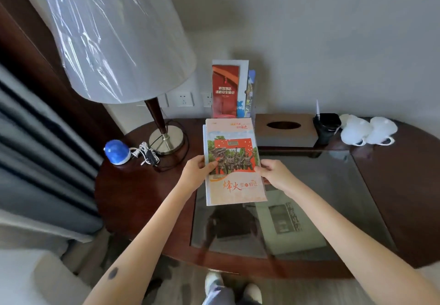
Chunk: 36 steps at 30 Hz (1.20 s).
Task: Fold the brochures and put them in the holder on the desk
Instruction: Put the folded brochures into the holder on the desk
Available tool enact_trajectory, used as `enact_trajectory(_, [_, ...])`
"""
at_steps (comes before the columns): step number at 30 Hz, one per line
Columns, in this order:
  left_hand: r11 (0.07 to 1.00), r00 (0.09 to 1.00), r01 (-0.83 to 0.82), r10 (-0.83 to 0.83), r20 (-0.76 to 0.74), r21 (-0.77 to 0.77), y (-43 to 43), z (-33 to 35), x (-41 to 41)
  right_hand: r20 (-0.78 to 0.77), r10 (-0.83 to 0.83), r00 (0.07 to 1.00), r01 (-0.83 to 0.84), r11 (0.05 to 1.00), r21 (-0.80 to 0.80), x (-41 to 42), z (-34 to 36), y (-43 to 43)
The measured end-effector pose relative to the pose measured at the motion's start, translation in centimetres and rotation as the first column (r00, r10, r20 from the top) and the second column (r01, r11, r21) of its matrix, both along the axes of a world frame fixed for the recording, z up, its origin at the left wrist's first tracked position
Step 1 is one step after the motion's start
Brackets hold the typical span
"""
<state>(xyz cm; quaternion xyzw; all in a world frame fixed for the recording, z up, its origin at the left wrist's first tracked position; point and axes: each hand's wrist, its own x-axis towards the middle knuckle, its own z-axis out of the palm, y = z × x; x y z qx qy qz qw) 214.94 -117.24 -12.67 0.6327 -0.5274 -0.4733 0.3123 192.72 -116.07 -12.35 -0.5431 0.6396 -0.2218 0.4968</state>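
I hold a folded pink and orange brochure (233,159) upright above the desk, its cover with a red photo facing me. My left hand (196,172) pinches its left edge and my right hand (276,173) pinches its right edge. Behind it, against the wall, stands a clear holder (252,104) with a red brochure (225,90) in front and a blue one (250,97) behind it.
A lamp (119,35) with a plastic-wrapped shade stands at the left, with a blue-capped device (117,151) and cables beside its base. A brown tissue box (284,130), a black cup (327,125) and two white cups (367,129) line the back. A glass pane (333,185) covers the desk (133,192).
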Motion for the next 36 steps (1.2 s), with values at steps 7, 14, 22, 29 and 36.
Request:
enact_trajectory(7, [0.991, 0.993, -0.036, 0.022, 0.113, 0.128, -5.3, -4.3, -0.6, -0.095, 0.044, 0.995, -0.037, 0.997, 0.074, 0.2, -3.8, -5.3])
enact_trajectory(14, [0.956, 0.984, -0.020, -0.032, 0.173, 0.291, -7.8, -8.7, -0.6, -0.156, 0.041, 0.987, -0.011, 0.981, 0.191, 1.3, -8.6, -6.3])
enact_trajectory(22, [0.935, 0.972, -0.016, -0.069, 0.226, 0.354, -10.5, -12.0, -0.1, -0.201, 0.013, 0.979, 0.040, 0.966, 0.254, 2.6, -11.5, -8.6])
enact_trajectory(29, [0.931, 0.965, -0.028, -0.069, 0.253, 0.363, -10.9, -13.7, 0.2, -0.234, 0.033, 0.972, 0.032, 0.962, 0.270, 2.8, -12.8, -9.2])
enact_trajectory(36, [0.926, 0.960, -0.066, -0.044, 0.278, 0.373, -10.5, -15.1, 0.4, -0.240, 0.040, 0.970, 0.036, 0.952, 0.305, 3.3, -13.7, -9.0])
